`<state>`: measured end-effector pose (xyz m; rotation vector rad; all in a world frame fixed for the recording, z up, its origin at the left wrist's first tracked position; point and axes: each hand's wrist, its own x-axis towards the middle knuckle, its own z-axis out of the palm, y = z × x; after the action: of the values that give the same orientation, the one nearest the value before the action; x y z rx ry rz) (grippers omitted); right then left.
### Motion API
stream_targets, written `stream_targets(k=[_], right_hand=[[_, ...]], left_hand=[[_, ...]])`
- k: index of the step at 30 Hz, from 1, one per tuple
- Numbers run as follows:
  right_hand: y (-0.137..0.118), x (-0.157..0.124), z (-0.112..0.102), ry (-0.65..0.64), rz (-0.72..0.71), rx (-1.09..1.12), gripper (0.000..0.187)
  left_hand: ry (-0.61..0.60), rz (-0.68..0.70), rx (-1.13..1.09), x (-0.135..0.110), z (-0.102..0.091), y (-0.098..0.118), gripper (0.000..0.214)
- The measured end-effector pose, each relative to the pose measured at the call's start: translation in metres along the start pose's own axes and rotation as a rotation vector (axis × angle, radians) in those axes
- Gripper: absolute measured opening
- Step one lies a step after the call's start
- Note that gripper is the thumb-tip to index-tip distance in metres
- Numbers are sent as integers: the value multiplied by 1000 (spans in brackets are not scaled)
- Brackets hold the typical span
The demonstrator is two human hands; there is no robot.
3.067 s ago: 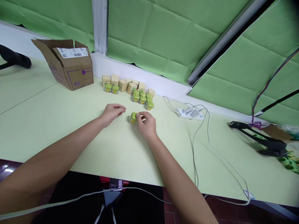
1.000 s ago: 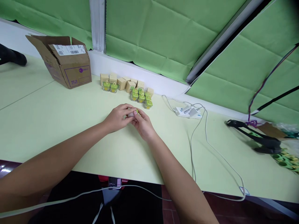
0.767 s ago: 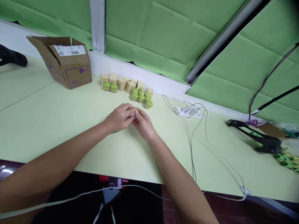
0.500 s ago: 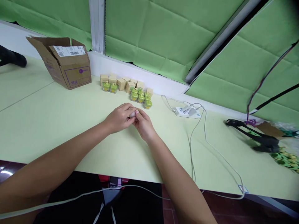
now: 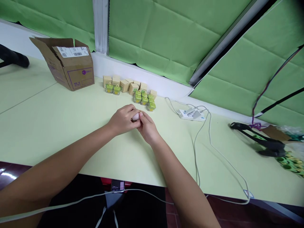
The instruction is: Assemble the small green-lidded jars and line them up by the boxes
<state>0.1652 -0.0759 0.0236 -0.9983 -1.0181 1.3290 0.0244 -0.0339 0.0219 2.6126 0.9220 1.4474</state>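
My left hand (image 5: 123, 119) and my right hand (image 5: 147, 128) meet above the middle of the pale green table (image 5: 71, 133). Between their fingers they pinch a small pale object (image 5: 136, 117), mostly hidden, so its full shape cannot be seen. Just beyond my fingertips stand small clear cubes with green tops and little loops (image 5: 144, 100). Behind those, a row of small kraft boxes (image 5: 123, 84) lines up along the wall.
An open cardboard carton (image 5: 73, 71) stands at the back left. To the right lie a white power strip (image 5: 191, 114) with grey cables and a black clamp-like object (image 5: 258, 139). Green paper covers the wall behind. A phone (image 5: 117, 185) lies below the table's front edge.
Earlier my hands were apart, with my right hand on a green-topped cube on the table. Now both hands are together, holding the small object between them, and its green part no longer shows.
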Motion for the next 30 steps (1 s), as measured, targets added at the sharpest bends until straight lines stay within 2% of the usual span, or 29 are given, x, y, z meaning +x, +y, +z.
stream_targets(k=[5, 8, 15, 20, 24, 30], right_hand=[[0, 1, -1, 4, 23, 67, 33], [-1, 4, -4, -31, 29, 108, 32], [4, 6, -9, -91, -23, 52, 41], [10, 7, -5, -88, -57, 80, 41], [9, 7, -6, -97, -54, 72, 42], [6, 4, -4, -102, -40, 40, 43]], left_hand=[[157, 144, 50, -1, 4, -2, 15], [194, 176, 59, -1, 5, -3, 16], [82, 70, -30, -8, 8, -8, 29], [92, -12, -72, -10, 11, -10, 29], [60, -25, -154, -10, 10, -10, 28], [126, -30, -177, -10, 11, -8, 28]])
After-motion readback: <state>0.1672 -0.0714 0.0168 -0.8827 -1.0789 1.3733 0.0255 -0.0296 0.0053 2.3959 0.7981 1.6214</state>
